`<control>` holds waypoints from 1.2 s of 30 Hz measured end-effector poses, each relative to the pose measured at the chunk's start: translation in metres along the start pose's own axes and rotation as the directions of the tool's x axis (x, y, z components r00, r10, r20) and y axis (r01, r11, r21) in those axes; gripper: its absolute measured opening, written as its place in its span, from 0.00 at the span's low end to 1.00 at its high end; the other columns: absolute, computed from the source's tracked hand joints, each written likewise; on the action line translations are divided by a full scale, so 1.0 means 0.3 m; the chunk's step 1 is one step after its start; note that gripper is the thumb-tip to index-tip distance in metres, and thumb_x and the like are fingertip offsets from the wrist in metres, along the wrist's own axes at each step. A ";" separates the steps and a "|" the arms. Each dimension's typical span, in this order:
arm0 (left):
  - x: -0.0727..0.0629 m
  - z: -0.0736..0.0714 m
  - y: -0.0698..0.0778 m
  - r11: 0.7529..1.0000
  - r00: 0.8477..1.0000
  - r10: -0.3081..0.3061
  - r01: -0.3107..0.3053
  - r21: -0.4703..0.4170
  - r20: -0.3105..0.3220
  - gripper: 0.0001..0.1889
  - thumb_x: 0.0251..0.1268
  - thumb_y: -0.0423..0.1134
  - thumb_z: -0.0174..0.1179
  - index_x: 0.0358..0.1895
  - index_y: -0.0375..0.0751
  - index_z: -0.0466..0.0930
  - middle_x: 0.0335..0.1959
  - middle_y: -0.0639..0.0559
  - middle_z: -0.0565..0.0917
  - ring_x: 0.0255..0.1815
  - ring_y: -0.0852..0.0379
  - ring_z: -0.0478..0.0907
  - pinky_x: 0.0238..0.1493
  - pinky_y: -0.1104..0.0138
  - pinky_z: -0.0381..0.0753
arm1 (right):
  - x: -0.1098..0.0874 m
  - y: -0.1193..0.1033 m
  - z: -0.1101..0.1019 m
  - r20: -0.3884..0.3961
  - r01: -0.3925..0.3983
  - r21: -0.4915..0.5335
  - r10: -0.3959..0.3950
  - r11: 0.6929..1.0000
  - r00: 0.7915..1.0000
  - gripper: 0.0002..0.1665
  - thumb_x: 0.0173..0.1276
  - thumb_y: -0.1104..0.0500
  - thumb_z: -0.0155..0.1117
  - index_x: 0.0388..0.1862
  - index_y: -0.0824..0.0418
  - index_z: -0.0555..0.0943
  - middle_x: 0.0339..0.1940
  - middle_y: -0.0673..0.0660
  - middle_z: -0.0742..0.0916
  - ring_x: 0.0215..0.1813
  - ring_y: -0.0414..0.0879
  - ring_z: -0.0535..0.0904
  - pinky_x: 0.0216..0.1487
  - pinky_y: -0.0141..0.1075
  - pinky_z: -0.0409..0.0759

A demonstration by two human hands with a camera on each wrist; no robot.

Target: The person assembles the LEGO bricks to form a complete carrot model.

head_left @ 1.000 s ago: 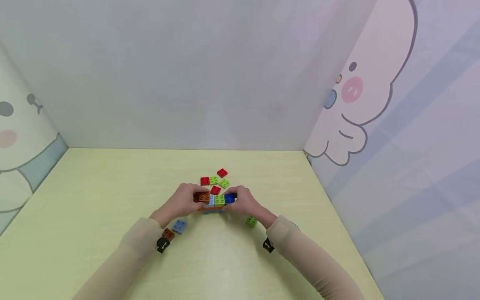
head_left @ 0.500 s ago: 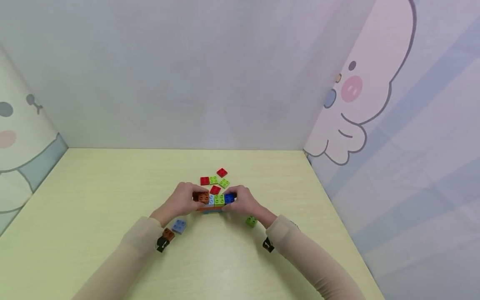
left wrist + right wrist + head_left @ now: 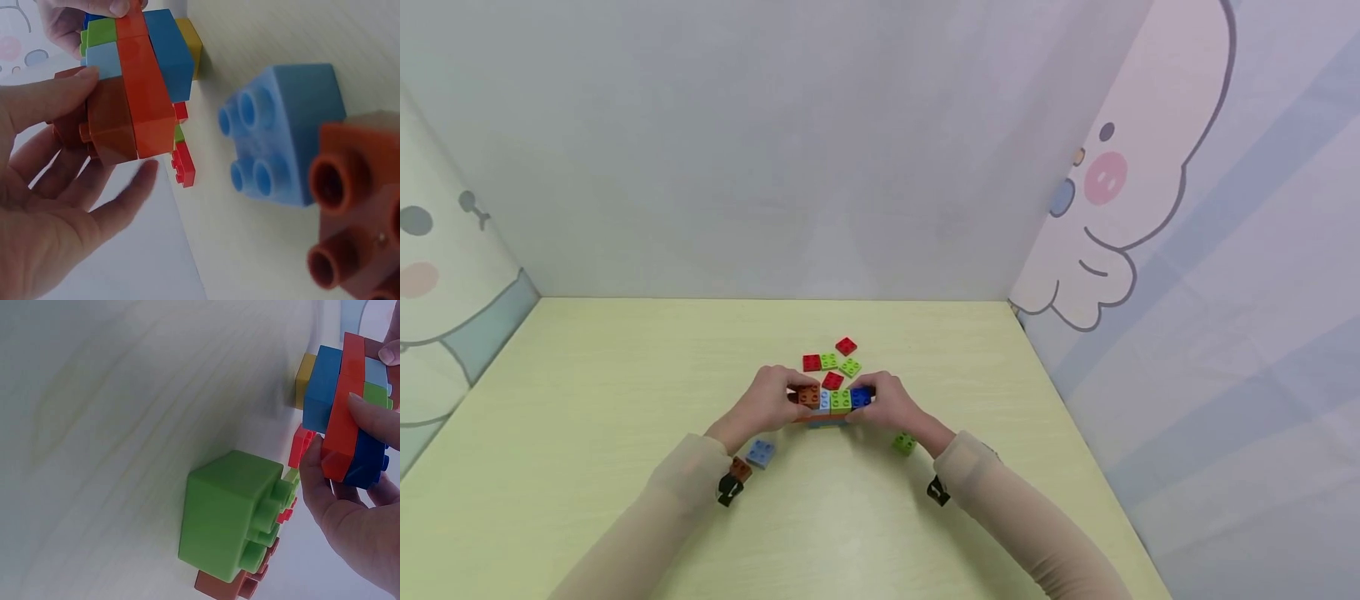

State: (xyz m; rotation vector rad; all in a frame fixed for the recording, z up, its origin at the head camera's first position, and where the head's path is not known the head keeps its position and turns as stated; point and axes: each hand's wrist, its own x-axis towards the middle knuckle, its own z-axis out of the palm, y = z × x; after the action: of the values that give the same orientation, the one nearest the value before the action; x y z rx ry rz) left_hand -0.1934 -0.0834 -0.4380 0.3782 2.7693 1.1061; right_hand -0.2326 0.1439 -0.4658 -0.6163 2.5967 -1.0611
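A stack of toy building bricks is held between both hands, long side toward me. It has a yellow brick (image 3: 189, 47) lowest, a blue brick (image 3: 169, 53) over that, then a layer of orange-red bricks (image 3: 144, 94). Above these sit brown, light blue, lime green (image 3: 840, 401) and dark blue (image 3: 365, 459) bricks. My left hand (image 3: 767, 400) pinches the brown bricks (image 3: 112, 119) at the left end, thumb on the near side. At the right end my right hand (image 3: 887, 402) grips the dark blue brick and the orange-red one below, its thumb on the near face.
Behind the stack lie flat red (image 3: 846, 346) and lime green (image 3: 850, 367) bricks. A loose light blue brick (image 3: 761, 453) and a brown brick (image 3: 740, 469) are near my left wrist, a green brick (image 3: 904, 443) under my right. A grey wall (image 3: 775, 167) rises behind the table.
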 end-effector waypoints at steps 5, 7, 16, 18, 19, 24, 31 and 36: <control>0.007 0.002 -0.008 0.999 1.000 -0.002 0.002 -0.033 0.006 0.22 0.50 0.32 0.73 0.52 0.41 0.84 0.41 0.52 0.80 0.38 0.53 0.73 0.39 0.62 0.75 | 0.001 0.008 0.000 0.000 0.003 0.009 -0.003 1.000 1.000 0.21 0.50 0.54 0.79 0.43 0.55 0.85 0.40 0.47 0.83 0.41 0.43 0.76 0.41 0.35 0.77; 0.007 0.000 -0.010 0.999 1.000 0.000 0.000 -0.043 0.011 0.22 0.50 0.32 0.72 0.52 0.41 0.84 0.40 0.52 0.80 0.37 0.54 0.72 0.39 0.62 0.74 | 0.001 0.008 0.000 -0.001 0.003 0.012 -0.003 1.000 1.000 0.21 0.50 0.54 0.79 0.43 0.56 0.85 0.40 0.48 0.83 0.41 0.43 0.76 0.41 0.35 0.77; 0.005 0.008 -0.020 0.998 1.000 0.017 -0.017 -0.058 -0.010 0.22 0.50 0.34 0.73 0.52 0.43 0.84 0.40 0.52 0.79 0.39 0.53 0.71 0.39 0.62 0.73 | 0.004 0.007 -0.001 0.001 0.002 0.013 -0.002 1.000 1.000 0.20 0.50 0.55 0.79 0.43 0.55 0.85 0.40 0.47 0.83 0.41 0.43 0.76 0.42 0.35 0.76; 0.005 0.012 -0.021 0.998 1.000 0.021 -0.022 -0.061 -0.017 0.22 0.49 0.34 0.73 0.51 0.43 0.84 0.40 0.52 0.80 0.39 0.53 0.71 0.39 0.62 0.73 | 0.005 0.008 -0.001 0.001 0.000 0.011 0.000 1.000 1.000 0.20 0.50 0.55 0.79 0.43 0.55 0.85 0.40 0.47 0.83 0.41 0.43 0.76 0.42 0.35 0.76; 0.005 0.014 -0.021 0.998 1.000 0.024 -0.025 -0.062 -0.020 0.22 0.49 0.34 0.73 0.51 0.43 0.84 0.40 0.52 0.80 0.39 0.53 0.71 0.39 0.62 0.73 | 0.005 0.010 0.000 0.002 0.001 0.011 -0.001 1.000 1.000 0.20 0.50 0.55 0.79 0.43 0.55 0.85 0.40 0.47 0.83 0.41 0.43 0.76 0.42 0.35 0.76; 0.005 0.021 -0.022 0.997 0.999 0.020 -0.021 -0.076 -0.025 0.22 0.48 0.33 0.74 0.51 0.42 0.84 0.40 0.52 0.80 0.39 0.52 0.71 0.39 0.61 0.73 | 0.005 0.012 0.001 0.008 0.003 0.000 -0.003 1.000 1.000 0.20 0.50 0.54 0.79 0.43 0.56 0.85 0.40 0.47 0.83 0.41 0.43 0.76 0.42 0.35 0.76; 0.007 0.022 -0.025 0.997 0.999 0.020 -0.022 -0.075 -0.029 0.23 0.48 0.35 0.74 0.52 0.42 0.84 0.41 0.52 0.80 0.39 0.53 0.71 0.39 0.61 0.73 | 0.005 0.006 -0.004 0.021 0.022 -0.047 -0.021 0.999 1.000 0.20 0.51 0.54 0.78 0.43 0.55 0.84 0.40 0.47 0.82 0.41 0.42 0.76 0.42 0.34 0.76; 0.005 0.020 -0.030 0.996 0.999 0.017 -0.020 -0.084 -0.035 0.23 0.47 0.36 0.75 0.51 0.43 0.84 0.44 0.51 0.81 0.40 0.53 0.72 0.39 0.61 0.73 | 0.008 0.001 -0.011 0.045 0.046 -0.092 -0.042 0.995 0.998 0.20 0.52 0.53 0.77 0.44 0.55 0.83 0.42 0.47 0.82 0.42 0.41 0.75 0.44 0.35 0.75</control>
State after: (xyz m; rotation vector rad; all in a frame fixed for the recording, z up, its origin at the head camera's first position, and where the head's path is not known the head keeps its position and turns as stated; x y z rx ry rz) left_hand -0.1953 -0.0853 -0.4487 0.3790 2.7432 1.2402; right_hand -0.2361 0.1451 -0.4640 -0.7130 2.6181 -0.9338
